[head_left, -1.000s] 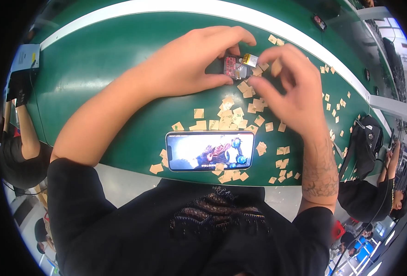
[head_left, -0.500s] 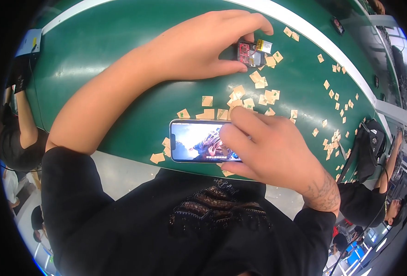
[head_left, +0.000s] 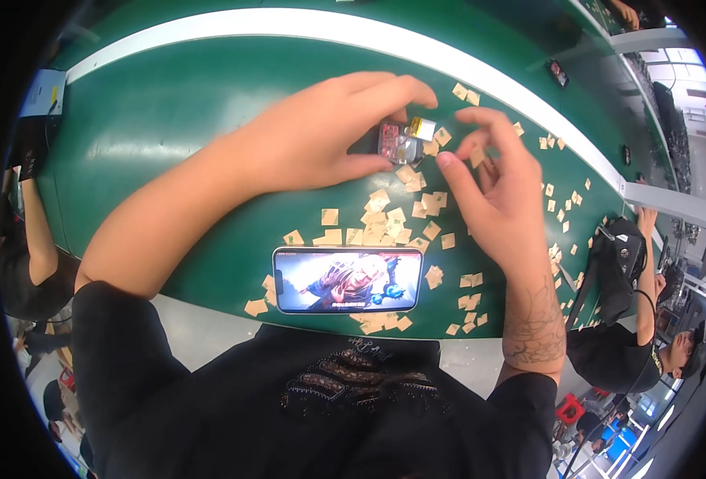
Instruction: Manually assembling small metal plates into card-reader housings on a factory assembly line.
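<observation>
My left hand [head_left: 333,132] curves around a small black electronics housing [head_left: 408,156], thumb at its near edge and fingers at its far edge. A red circuit board [head_left: 390,139] lies inside, and a silver pouch battery with yellow tape [head_left: 422,128] sits at its upper right corner. Just to the right is my right hand [head_left: 503,188], thumb and index finger spread apart. A tan square adhesive pad [head_left: 477,156] shows against its curled fingers; whether it sticks to them I cannot tell. Nearer me, a phone [head_left: 349,279] lies face up with a lit colourful picture.
Many tan adhesive squares [head_left: 378,223] are scattered over the green table [head_left: 169,104], thickest beyond the phone and off to the right. A white strip [head_left: 289,17] borders the far side. A black bag [head_left: 620,259] rests at the right, near another person [head_left: 620,351].
My right hand has left the phone and moved up beside the housing, its fingers now spread. The phone screen is fully uncovered. My left hand stays around the housing as the view shifts.
</observation>
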A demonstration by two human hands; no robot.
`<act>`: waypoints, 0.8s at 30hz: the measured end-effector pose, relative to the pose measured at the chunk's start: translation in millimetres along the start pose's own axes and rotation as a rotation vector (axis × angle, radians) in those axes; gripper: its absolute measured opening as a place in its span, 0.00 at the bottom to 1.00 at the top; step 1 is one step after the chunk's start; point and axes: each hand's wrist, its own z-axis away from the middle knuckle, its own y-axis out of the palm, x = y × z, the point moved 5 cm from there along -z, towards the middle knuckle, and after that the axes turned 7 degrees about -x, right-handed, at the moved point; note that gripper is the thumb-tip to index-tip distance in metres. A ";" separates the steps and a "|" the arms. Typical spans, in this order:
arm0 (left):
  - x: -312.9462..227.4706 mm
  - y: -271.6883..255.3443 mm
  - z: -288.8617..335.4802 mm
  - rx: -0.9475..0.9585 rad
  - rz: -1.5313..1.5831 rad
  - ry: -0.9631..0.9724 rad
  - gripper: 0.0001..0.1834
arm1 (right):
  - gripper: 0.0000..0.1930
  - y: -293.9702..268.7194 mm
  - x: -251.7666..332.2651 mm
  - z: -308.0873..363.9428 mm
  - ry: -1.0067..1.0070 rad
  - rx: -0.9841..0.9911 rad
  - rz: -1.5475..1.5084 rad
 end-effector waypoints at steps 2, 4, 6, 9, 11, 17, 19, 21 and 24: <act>-3.4 1.3 -0.7 0.012 0.005 0.011 0.41 | 0.18 6.8 -10.6 -2.8 0.081 0.038 -0.080; -7.2 2.9 -0.9 0.028 0.019 0.032 0.40 | 0.21 13.3 -12.6 -8.1 -0.033 0.077 -0.108; -7.1 4.6 -2.5 0.020 0.010 0.069 0.39 | 0.21 12.8 -10.7 -12.7 -0.097 0.082 -0.067; -9.0 3.1 -1.1 0.021 -0.008 0.063 0.37 | 0.16 11.0 2.2 -13.8 -0.349 0.107 0.063; -9.0 2.4 -2.1 0.024 -0.013 0.031 0.36 | 0.11 8.0 -0.5 -11.2 -0.325 0.103 0.105; -8.7 2.8 -3.1 0.054 -0.005 0.048 0.32 | 0.07 9.3 -3.0 -9.5 -0.293 0.067 0.022; -8.7 3.9 -0.3 0.056 -0.032 0.100 0.28 | 0.08 11.3 -4.6 -8.7 -0.206 0.083 -0.051; -9.0 4.3 1.2 0.054 -0.046 0.119 0.26 | 0.09 11.7 -7.8 -8.4 -0.117 0.099 -0.126; -10.9 4.5 1.7 0.048 -0.061 0.149 0.21 | 0.11 12.9 -15.2 -11.9 -0.078 0.178 -0.176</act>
